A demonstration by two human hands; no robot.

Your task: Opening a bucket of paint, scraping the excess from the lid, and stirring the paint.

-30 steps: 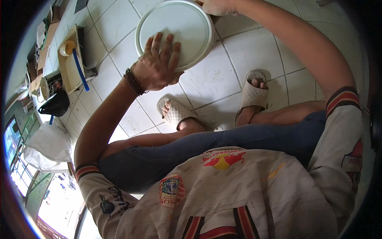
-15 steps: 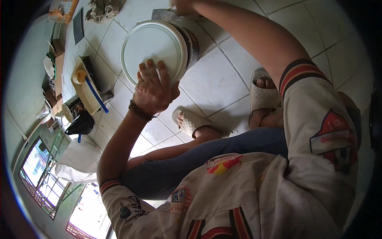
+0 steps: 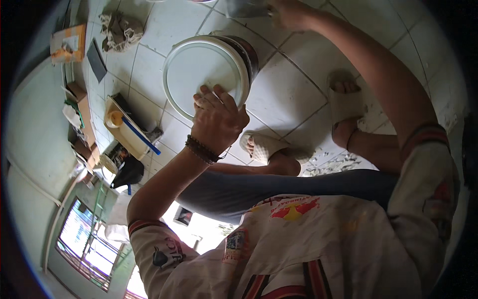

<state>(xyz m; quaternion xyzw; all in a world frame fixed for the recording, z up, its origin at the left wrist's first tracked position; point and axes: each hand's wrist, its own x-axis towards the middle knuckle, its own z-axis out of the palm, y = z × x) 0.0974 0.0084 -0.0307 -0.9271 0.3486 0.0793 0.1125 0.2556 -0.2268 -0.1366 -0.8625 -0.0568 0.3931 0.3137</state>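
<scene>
On the far floor [image 3: 286, 82], tipping of the bucket [image 3: 253, 59] is being risked by off-centre pressure from the flattened left hand [image 3: 219, 119], a grey tool [image 3: 245, 9] being gripped by the right hand [image 3: 294, 15].

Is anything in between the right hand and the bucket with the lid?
Nothing visible stands between the right hand and the bucket. The left hand rests on the near part of its pale lid, off that path. A flat grey thing is by the right hand, not between.
</scene>
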